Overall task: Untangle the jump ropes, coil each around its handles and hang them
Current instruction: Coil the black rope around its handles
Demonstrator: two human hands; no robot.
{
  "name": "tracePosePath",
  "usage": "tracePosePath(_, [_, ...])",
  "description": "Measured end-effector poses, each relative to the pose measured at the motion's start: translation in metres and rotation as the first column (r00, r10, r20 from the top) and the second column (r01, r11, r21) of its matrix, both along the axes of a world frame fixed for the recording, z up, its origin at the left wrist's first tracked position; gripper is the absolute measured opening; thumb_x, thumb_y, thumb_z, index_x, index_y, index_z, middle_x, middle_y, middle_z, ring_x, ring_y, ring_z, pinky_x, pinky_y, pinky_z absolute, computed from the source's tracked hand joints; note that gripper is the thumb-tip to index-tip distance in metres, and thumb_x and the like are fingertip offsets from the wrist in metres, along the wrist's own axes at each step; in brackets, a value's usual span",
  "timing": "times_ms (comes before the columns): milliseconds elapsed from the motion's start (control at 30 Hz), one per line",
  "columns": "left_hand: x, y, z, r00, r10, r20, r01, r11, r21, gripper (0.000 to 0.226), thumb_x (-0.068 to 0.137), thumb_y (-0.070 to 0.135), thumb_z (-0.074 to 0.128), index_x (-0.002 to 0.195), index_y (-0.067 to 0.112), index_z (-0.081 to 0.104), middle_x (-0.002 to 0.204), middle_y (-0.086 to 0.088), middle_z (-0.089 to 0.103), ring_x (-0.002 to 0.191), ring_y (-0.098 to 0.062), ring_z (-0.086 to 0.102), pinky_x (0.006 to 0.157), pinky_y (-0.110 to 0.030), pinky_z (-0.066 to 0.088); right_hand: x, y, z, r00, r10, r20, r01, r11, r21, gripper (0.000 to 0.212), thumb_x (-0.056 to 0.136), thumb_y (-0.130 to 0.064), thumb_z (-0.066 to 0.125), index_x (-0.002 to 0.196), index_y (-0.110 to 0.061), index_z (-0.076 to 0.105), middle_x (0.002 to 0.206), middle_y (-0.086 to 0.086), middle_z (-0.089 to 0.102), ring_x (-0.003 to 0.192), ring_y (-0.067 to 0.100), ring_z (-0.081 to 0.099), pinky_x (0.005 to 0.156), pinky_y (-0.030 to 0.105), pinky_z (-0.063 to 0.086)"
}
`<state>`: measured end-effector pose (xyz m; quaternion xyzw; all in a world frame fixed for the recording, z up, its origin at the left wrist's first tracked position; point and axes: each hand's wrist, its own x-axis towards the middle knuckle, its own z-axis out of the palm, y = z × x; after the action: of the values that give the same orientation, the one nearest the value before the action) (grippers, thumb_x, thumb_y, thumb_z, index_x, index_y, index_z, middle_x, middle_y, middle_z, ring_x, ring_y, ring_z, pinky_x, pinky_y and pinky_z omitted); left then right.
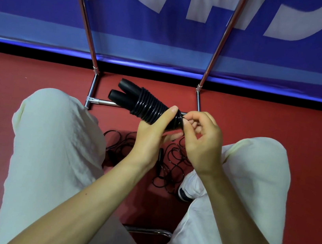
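Note:
A black jump rope is wound in tight coils around its two black handles, which point up and to the left. My left hand grips the lower end of this bundle, thumb along its top. My right hand pinches the rope's end at the bundle's right tip. On the red floor between my knees lies a tangle of black rope in loose loops, partly hidden behind my hands.
A chrome rack frame stands ahead, two slanted poles rising from a low crossbar. Behind it hangs a blue banner with white letters. My knees in pale trousers flank the floor; a white shoe sits by the tangle.

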<state>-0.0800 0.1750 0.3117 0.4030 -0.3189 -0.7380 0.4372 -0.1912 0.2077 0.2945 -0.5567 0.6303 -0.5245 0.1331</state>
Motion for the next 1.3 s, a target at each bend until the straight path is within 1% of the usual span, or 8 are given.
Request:
tracePosePath(133, [-0.001, 0.003, -0.002, 0.999, 0.035, -0.040, -0.031, 0.996, 0.086, 0.026, 0.099, 0.027, 0.056, 0.106, 0.003, 0.058, 0.098, -0.021, 0.070, 0.090, -0.028, 0.072, 0.069, -0.029, 0.058, 0.007, -0.002, -0.008, 0.993, -0.027, -0.119, 0.028, 1.000, 0.008, 0.018, 0.092, -0.020, 0.047, 0.087, -0.007, 0.058, 0.082, -0.008, 0.047, 0.071, 0.009, 0.045, 0.067, 0.030, 0.044])
tracePosePath(267, [0.002, -0.005, -0.003, 0.989, 0.091, -0.119, -0.060, 0.967, 0.246, 0.044, 0.094, 0.038, 0.063, 0.118, 0.001, 0.058, 0.107, -0.022, 0.068, 0.104, -0.030, 0.070, 0.086, -0.035, 0.058, 0.016, -0.002, -0.001, 0.981, 0.037, 0.191, -0.051, 0.996, 0.069, 0.010, 0.094, -0.017, 0.047, 0.088, -0.019, 0.055, 0.075, -0.010, 0.048, 0.066, 0.005, 0.044, 0.066, 0.023, 0.039])
tracePosePath(467, [-0.003, -0.017, 0.011, 0.962, 0.112, -0.250, 0.031, 0.864, 0.503, 0.034, 0.093, 0.039, 0.064, 0.093, 0.005, 0.063, 0.075, -0.008, 0.072, 0.061, -0.013, 0.069, 0.053, -0.019, 0.056, 0.024, 0.000, 0.010, 0.807, 0.044, 0.589, -0.039, 0.999, -0.022, 0.011, 0.092, -0.017, 0.047, 0.092, -0.019, 0.058, 0.070, -0.009, 0.052, 0.065, 0.004, 0.048, 0.069, 0.021, 0.043])
tracePosePath(633, [-0.008, -0.018, 0.011, 0.928, 0.120, -0.353, 0.119, 0.801, 0.587, 0.045, 0.091, 0.042, 0.065, 0.105, -0.001, 0.063, 0.094, -0.018, 0.073, 0.078, -0.023, 0.074, 0.076, -0.027, 0.060, 0.014, -0.008, 0.010, 0.843, -0.029, 0.537, 0.013, 0.999, 0.033, 0.009, 0.091, -0.021, 0.046, 0.091, -0.018, 0.055, 0.074, -0.005, 0.051, 0.068, 0.006, 0.049, 0.071, 0.024, 0.044])
tracePosePath(767, [-0.009, -0.015, 0.012, 0.942, -0.192, -0.276, 0.309, 0.816, 0.489, 0.073, 0.092, 0.071, 0.037, 0.110, 0.007, 0.066, 0.103, -0.013, 0.070, 0.102, -0.023, 0.066, 0.096, -0.039, 0.052, 0.000, -0.020, 0.025, 0.950, -0.073, 0.304, 0.072, 0.997, 0.013, 0.013, 0.091, -0.017, 0.044, 0.089, -0.028, 0.051, 0.082, -0.009, 0.056, 0.071, -0.001, 0.052, 0.071, 0.020, 0.045])
tracePosePath(933, [0.002, -0.026, 0.030, 0.794, -0.588, 0.157, 0.522, 0.791, 0.319, 0.078, 0.098, 0.066, 0.019, 0.102, 0.005, 0.068, 0.079, -0.008, 0.074, 0.067, -0.017, 0.071, 0.056, -0.023, 0.055, -0.017, -0.045, 0.055, 0.986, -0.001, 0.168, 0.002, 1.000, -0.005, 0.016, 0.095, -0.002, 0.049, 0.088, -0.017, 0.052, 0.078, -0.009, 0.060, 0.066, 0.000, 0.055, 0.063, 0.013, 0.043])
tracePosePath(1133, [0.018, -0.092, 0.075, 0.894, 0.246, 0.373, -0.072, 0.903, -0.423, 0.038, 0.100, 0.012, 0.044, 0.069, 0.017, 0.064, 0.059, 0.010, 0.064, 0.059, -0.005, 0.060, 0.067, -0.023, 0.050, -0.021, -0.099, 0.117, 0.995, 0.079, -0.063, -0.085, 0.991, -0.103, 0.011, 0.088, -0.014, 0.045, 0.085, -0.025, 0.045, 0.073, -0.011, 0.058, 0.068, 0.007, 0.056, 0.069, 0.023, 0.044])
tracePosePath(1300, [0.014, -0.144, 0.168, 0.934, 0.044, 0.354, 0.130, 0.882, -0.452, 0.044, 0.107, 0.037, 0.028, 0.092, 0.019, 0.066, 0.073, -0.004, 0.072, 0.063, -0.016, 0.065, 0.065, -0.028, 0.053, -0.001, -0.158, 0.205, 0.968, 0.117, -0.220, -0.176, 0.947, -0.267, 0.006, 0.090, -0.012, 0.043, 0.090, -0.017, 0.046, 0.076, -0.010, 0.052, 0.072, 0.007, 0.053, 0.071, 0.024, 0.042])
